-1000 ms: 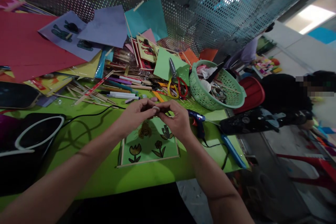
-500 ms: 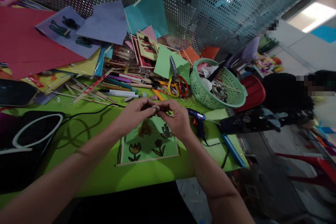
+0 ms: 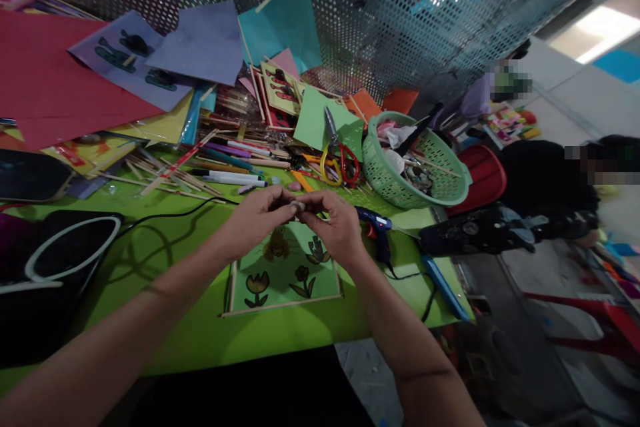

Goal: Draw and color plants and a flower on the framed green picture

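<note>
My left hand (image 3: 265, 215) and my right hand (image 3: 334, 223) meet fingertip to fingertip, both pinched closed. Between them is something small and greyish that I cannot make out. Under the hands lies a green picture card (image 3: 277, 287) edged with thin wooden sticks. On it are a brown tulip shape (image 3: 257, 282), a dark flower (image 3: 302, 280) and further cut-out figures, partly covered by my fingers. To the right of my right hand, a dark blue glue gun (image 3: 377, 230) lies on the table, its nozzle hidden behind that hand.
Markers (image 3: 230, 178), wooden sticks (image 3: 170, 170) and scissors (image 3: 337, 160) lie beyond the hands. A green basket (image 3: 400, 180) holds scraps. Coloured paper (image 3: 60, 73) piles up at the back left. A blue cutter-like tool (image 3: 445, 287) lies at the right edge. A person in dark clothes (image 3: 545, 180) is on the right.
My hands hold the same pinch above the card with almost no movement. At the far right, the background person's position shifts slightly.
</note>
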`<control>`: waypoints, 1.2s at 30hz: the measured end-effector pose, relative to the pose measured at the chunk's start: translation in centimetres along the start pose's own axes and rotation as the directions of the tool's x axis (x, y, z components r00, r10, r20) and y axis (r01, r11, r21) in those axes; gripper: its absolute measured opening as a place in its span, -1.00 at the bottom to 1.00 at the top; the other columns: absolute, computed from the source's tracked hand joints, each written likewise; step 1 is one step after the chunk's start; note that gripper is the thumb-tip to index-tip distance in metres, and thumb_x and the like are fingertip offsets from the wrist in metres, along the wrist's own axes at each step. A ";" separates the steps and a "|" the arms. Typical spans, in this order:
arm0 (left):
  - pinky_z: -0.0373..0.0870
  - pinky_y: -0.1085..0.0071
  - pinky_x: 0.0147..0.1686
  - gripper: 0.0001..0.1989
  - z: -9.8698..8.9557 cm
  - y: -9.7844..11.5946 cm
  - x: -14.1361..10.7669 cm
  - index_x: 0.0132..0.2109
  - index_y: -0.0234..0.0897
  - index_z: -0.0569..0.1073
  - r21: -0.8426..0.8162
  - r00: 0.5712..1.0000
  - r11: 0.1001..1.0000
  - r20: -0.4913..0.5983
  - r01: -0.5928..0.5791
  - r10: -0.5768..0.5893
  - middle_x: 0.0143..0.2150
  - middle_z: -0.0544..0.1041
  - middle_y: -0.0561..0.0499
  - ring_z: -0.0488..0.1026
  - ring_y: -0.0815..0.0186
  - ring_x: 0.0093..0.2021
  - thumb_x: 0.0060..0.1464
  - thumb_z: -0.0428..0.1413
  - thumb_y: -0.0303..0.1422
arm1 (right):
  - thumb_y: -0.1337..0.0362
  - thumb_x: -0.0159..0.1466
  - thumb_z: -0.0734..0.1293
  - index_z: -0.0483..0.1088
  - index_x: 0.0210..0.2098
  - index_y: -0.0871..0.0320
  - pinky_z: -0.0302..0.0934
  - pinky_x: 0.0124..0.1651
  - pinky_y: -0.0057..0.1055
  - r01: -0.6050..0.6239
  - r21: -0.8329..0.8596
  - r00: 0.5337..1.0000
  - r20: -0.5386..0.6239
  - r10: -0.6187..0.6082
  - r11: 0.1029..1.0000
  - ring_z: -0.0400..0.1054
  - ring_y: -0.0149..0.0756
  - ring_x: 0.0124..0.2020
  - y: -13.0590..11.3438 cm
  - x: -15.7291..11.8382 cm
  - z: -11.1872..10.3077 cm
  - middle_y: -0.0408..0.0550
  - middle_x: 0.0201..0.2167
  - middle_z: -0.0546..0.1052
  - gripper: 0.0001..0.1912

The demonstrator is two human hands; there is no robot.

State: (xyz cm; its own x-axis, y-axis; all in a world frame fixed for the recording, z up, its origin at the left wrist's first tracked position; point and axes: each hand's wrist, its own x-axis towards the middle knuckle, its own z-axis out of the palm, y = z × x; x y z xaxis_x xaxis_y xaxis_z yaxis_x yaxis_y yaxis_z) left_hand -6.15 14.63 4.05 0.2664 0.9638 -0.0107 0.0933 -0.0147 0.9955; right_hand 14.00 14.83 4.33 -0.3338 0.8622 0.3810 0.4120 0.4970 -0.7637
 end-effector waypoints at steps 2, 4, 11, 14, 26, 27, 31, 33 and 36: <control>0.39 0.28 -0.19 -0.71 0.0 -0.1 0.0 -0.21 -0.26 0.57 -0.002 1.000 1.000 0.003 0.000 0.000 -0.27 0.61 -0.03 0.47 0.22 -0.25 0.12 0.24 -0.11 | 0.33 0.34 0.47 0.64 -0.11 0.04 0.46 -0.09 -0.34 -0.011 0.008 1.000 -0.001 0.011 1.000 0.55 -0.27 -0.23 0.1 0.0 0.0 -0.11 -0.26 0.69 -0.86; 0.39 0.28 -0.18 -0.71 0.0 -0.2 0.0 -0.20 -0.26 0.57 -0.005 1.000 1.000 0.007 0.006 -0.006 -0.26 0.60 -0.03 0.47 0.22 -0.25 0.13 0.24 -0.11 | 0.32 0.33 0.47 0.64 -0.11 0.04 0.47 -0.09 -0.33 -0.019 0.016 1.000 0.000 0.019 1.000 0.55 -0.27 -0.23 0.2 0.0 0.1 -0.11 -0.25 0.69 -0.85; 0.40 0.28 -0.17 -0.65 -0.3 0.0 0.0 -0.18 -0.26 0.56 -0.024 0.998 1.000 0.062 -0.003 0.005 -0.25 0.56 -0.03 0.45 0.22 -0.23 0.15 0.23 -0.04 | 0.35 0.33 0.46 0.63 -0.10 0.05 0.46 -0.09 -0.35 0.011 0.009 1.000 -0.010 -0.011 1.000 0.54 -0.28 -0.25 -0.3 0.0 -0.1 -0.11 -0.24 0.68 -0.84; 0.41 0.25 -0.12 -0.64 -0.4 0.1 0.0 -0.21 -0.26 0.53 -0.026 0.998 1.000 0.063 -0.010 0.011 -0.23 0.56 -0.04 0.47 0.19 -0.19 0.13 0.24 -0.02 | 0.36 0.35 0.46 0.63 -0.10 0.04 0.45 -0.08 -0.35 0.025 -0.038 1.000 0.003 -0.025 0.999 0.55 -0.27 -0.23 -0.6 -0.1 -0.2 -0.10 -0.23 0.68 -0.84; 0.42 0.27 -0.15 -0.76 0.3 -0.2 -0.1 -0.21 -0.23 0.53 0.054 1.000 0.998 -0.019 -0.018 0.019 -0.25 0.58 -0.02 0.48 0.18 -0.18 0.18 0.17 -0.14 | 0.33 0.34 0.46 0.63 -0.10 0.03 0.45 -0.10 -0.33 -0.013 -0.029 1.000 0.007 0.014 0.999 0.55 -0.26 -0.23 0.1 0.0 0.2 -0.10 -0.22 0.69 -0.84; 0.43 0.27 -0.14 -0.77 0.3 -0.2 -0.1 -0.21 -0.23 0.53 0.053 0.999 0.998 -0.026 -0.022 0.023 -0.26 0.58 -0.02 0.49 0.17 -0.17 0.18 0.18 -0.14 | 0.33 0.34 0.46 0.64 -0.10 0.03 0.45 -0.10 -0.34 -0.019 -0.027 1.000 0.008 0.019 0.999 0.55 -0.26 -0.23 0.2 0.0 0.2 -0.10 -0.21 0.69 -0.84; 0.42 0.25 -0.11 -0.78 0.4 -0.1 -0.2 -0.23 -0.21 0.50 0.068 0.999 0.997 -0.039 -0.033 0.035 -0.28 0.55 0.00 0.47 0.16 -0.18 0.18 0.16 -0.15 | 0.33 0.34 0.46 0.64 -0.09 0.03 0.45 -0.10 -0.35 -0.023 -0.002 1.000 0.003 0.023 1.000 0.55 -0.28 -0.24 0.2 -0.1 0.3 -0.11 -0.22 0.69 -0.84; 0.40 0.26 -0.14 -0.78 0.3 0.0 -0.2 -0.23 -0.21 0.50 0.082 0.999 0.996 -0.035 -0.036 0.039 -0.29 0.53 0.01 0.45 0.19 -0.22 0.18 0.15 -0.15 | 0.33 0.34 0.46 0.63 -0.10 0.04 0.45 -0.09 -0.35 -0.023 0.020 1.000 -0.003 0.023 1.000 0.55 -0.28 -0.23 0.2 -0.1 0.3 -0.11 -0.22 0.69 -0.84; 0.37 0.28 -0.20 -0.74 0.1 0.1 -0.1 -0.23 -0.22 0.50 0.108 0.999 0.994 -0.014 -0.033 0.035 -0.30 0.54 0.01 0.42 0.21 -0.27 0.21 0.14 -0.11 | 0.31 0.32 0.46 0.63 -0.11 0.05 0.46 -0.10 -0.34 -0.047 0.042 0.999 -0.001 0.047 0.998 0.55 -0.27 -0.24 0.1 0.0 0.3 -0.10 -0.22 0.70 -0.85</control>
State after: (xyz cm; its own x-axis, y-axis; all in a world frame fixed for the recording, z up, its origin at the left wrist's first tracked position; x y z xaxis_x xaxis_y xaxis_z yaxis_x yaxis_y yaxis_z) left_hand -6.06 14.51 4.10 0.2561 0.9663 0.0253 0.1879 -0.0754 0.9793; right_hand 13.84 14.85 4.10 -0.3135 0.8847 0.3450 0.3916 0.4514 -0.8018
